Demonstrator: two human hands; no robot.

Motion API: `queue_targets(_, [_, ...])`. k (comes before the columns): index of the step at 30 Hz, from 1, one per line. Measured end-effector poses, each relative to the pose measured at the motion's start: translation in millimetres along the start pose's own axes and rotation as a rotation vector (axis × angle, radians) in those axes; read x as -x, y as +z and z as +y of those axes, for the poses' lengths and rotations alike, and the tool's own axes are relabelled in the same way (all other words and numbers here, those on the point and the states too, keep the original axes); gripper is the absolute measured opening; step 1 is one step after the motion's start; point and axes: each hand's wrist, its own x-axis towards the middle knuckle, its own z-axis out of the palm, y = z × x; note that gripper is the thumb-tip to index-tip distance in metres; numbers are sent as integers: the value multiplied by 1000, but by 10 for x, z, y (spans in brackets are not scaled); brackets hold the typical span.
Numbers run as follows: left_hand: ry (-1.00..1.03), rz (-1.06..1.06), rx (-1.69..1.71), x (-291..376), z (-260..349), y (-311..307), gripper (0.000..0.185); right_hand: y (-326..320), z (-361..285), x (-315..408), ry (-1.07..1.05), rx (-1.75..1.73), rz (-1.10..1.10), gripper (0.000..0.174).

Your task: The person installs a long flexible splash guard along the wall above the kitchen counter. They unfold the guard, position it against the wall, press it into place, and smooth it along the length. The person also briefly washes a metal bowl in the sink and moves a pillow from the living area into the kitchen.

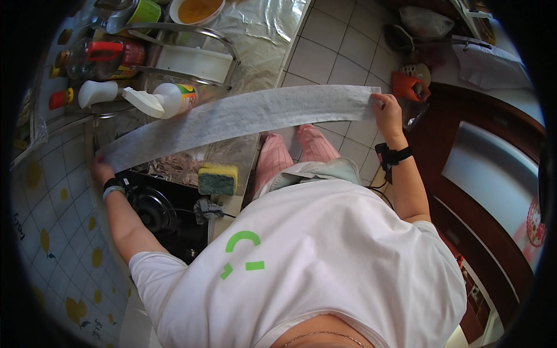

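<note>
A long strip of whitish fibrous sheet (243,111) stretches between my two hands, across the foil-covered counter and out over the floor. My left hand (102,170) grips its far-left end near the tiled wall, beside the black gas stove (152,209). The other end is pinched between the thumb and fingers of my right hand (388,114), above the floor on the right. A white spray bottle (169,100) lies or stands just beyond the strip. Nearer to me, a yellow and green sponge (217,180) sits on the counter's edge.
A metal rack (230,48) with a white container (193,64), several bottles and a bowl of orange-brown liquid (193,9) occupy the counter's far part. A crumpled cloth (208,210) and a dark cable are by the stove. An orange bag (409,87) is beyond my right hand.
</note>
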Motion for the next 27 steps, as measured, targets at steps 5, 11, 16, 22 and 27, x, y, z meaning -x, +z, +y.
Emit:
queue_targets(5, [-106, -53, -87, 40, 104, -110, 28, -80, 23, -16, -4, -55, -5, 23])
queue_targets(11, [-111, -42, -100, 54, 80, -85, 27, 69, 94, 15, -65, 101, 33, 23])
queue_targets(16, [-110, -35, -117, 75, 67, -51, 25, 167, 125, 78, -54, 180, 95, 23])
queue_targets(22, [-28, 42, -101, 125, -2, -15, 24, 184, 95, 99, -44, 229, 153, 23])
queue_targets(27, [-29, 21, -39, 135, 74, -53, 26, 181, 68, 105, -44, 271, 144, 24])
